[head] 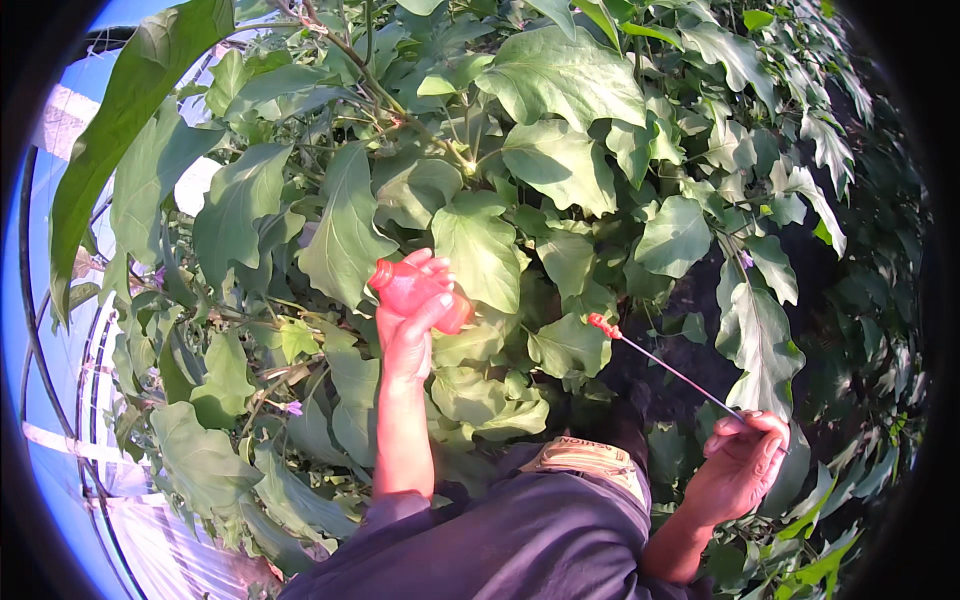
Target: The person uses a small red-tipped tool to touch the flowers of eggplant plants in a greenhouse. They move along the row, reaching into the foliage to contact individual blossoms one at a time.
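Note:
A small red plastic bottle [411,288] lies tilted in my left hand [405,330], its uncapped-looking neck pointing to the upper left. My fingers and thumb wrap around its body, in front of broad green leaves. Off to the right, my right hand [742,465] pinches a thin rod [679,375] between thumb and fingers. The rod slants up and left, and its far end carries a red, lumpy tip [604,326]. That tip hangs beside a leaf [571,345], well apart from the bottle; whether it touches the leaf I cannot tell.
Dense eggplant-like foliage [562,82] surrounds both hands, with a woody stem [375,82] running above and a purple flower [291,407] at left. A large leaf [120,142] hangs close at upper left. Dark curved poles [52,382] and plastic sheeting [165,547] stand along the left.

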`<state>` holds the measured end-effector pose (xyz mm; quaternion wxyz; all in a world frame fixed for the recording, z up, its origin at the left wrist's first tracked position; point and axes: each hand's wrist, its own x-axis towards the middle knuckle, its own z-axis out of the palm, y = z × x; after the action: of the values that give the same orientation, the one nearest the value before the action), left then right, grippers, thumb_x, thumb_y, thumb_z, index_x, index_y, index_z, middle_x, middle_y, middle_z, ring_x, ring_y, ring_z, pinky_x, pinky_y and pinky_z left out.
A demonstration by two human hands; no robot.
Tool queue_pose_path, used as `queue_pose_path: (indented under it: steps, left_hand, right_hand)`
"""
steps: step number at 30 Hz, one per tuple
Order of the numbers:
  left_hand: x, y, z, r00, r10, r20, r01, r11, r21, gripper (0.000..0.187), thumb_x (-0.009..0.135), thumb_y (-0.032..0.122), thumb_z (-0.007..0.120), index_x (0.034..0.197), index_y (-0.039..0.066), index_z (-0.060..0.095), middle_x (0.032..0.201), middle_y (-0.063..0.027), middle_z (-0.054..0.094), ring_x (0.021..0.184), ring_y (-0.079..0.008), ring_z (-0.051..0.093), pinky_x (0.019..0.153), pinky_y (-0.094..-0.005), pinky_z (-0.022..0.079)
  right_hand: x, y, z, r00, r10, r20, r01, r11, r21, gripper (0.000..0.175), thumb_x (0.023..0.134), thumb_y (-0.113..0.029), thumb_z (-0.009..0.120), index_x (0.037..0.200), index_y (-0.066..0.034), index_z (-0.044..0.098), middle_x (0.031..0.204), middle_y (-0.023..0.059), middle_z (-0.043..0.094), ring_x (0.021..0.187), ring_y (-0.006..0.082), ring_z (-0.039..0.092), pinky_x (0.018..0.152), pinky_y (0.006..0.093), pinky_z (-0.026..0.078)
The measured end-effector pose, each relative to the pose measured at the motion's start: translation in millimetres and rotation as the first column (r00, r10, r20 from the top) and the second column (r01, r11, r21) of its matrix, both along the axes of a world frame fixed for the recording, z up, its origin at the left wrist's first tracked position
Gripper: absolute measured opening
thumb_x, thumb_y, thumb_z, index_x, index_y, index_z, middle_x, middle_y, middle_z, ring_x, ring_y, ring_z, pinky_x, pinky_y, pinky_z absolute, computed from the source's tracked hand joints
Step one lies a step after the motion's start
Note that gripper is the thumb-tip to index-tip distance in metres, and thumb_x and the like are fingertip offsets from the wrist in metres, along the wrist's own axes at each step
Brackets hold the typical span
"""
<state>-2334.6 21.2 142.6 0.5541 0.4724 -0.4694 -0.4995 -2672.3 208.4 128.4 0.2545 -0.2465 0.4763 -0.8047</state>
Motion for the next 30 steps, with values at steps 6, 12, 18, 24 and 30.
queue_pose_path:
  steps: [6,12,18,24,30]
  left_hand:
    - [60.7,-62.0,-22.4,0.984,-0.112,0.136,0.11,0.994,0.018,0.095,0.08,-0.002,0.085,0.165,0.007,0.043,0.133,-0.0045,0.062,0.116,-0.0189,0.065,0.102,-0.0381,0.055]
    - [105.7,-90.3,-26.6,0.989,-0.144,-0.035,0.137,0.979,-0.148,0.067,0.098,0.005,0.072,0.16,0.008,0.045,0.143,-0.0075,0.063,0.129,-0.0245,0.064,0.104,-0.0457,0.058]
    - [202.4,-53.3,-37.4,0.98,0.172,-0.104,-0.197,0.924,-0.329,0.056,0.095,0.003,0.068,0.15,0.006,0.054,0.142,-0.0069,0.064,0.127,-0.0233,0.065,0.106,-0.0434,0.055]
    - [216.6,-35.9,-31.3,0.955,0.296,-0.025,-0.288,0.901,-0.324,0.043,0.095,-0.001,0.071,0.136,0.006,0.06,0.15,-0.0071,0.06,0.12,-0.0207,0.065,0.1,-0.0382,0.054]
    - [183.9,-23.5,-26.9,0.969,0.243,-0.043,-0.246,0.945,-0.213,0.061,0.098,-0.003,0.063,0.155,0.003,0.045,0.157,-0.0136,0.055,0.134,-0.0251,0.06,0.115,-0.0455,0.047]
  right_hand:
    - [43.6,57.3,-1.7,0.999,-0.023,-0.036,0.024,0.999,0.033,0.039,0.119,-0.031,0.039,0.113,0.0026,0.059,0.077,0.019,0.068,0.056,0.0158,0.053,0.056,0.0254,0.046]
    - [65.2,97.1,-6.8,0.996,-0.081,-0.042,0.084,0.994,0.067,0.038,0.119,-0.031,0.041,0.112,0.0024,0.059,0.077,0.0172,0.068,0.053,0.0152,0.052,0.056,0.0263,0.047]
    - [73.0,86.6,-25.6,0.997,-0.075,0.025,0.071,0.988,0.138,0.038,0.118,-0.032,0.046,0.111,0.0032,0.059,0.079,0.0165,0.07,0.058,0.0144,0.06,0.056,0.0252,0.047]
    - [59.4,43.0,-35.1,0.994,0.109,0.017,-0.111,0.986,0.127,0.03,0.116,-0.024,0.05,0.117,0.0031,0.062,0.094,0.0171,0.074,0.069,0.0136,0.065,0.064,0.0249,0.053]
    - [38.8,5.5,-44.5,0.961,0.276,0.016,-0.275,0.95,0.145,0.017,0.112,-0.008,0.054,0.116,0.0028,0.066,0.106,0.0144,0.073,0.076,0.011,0.064,0.068,0.0233,0.052]
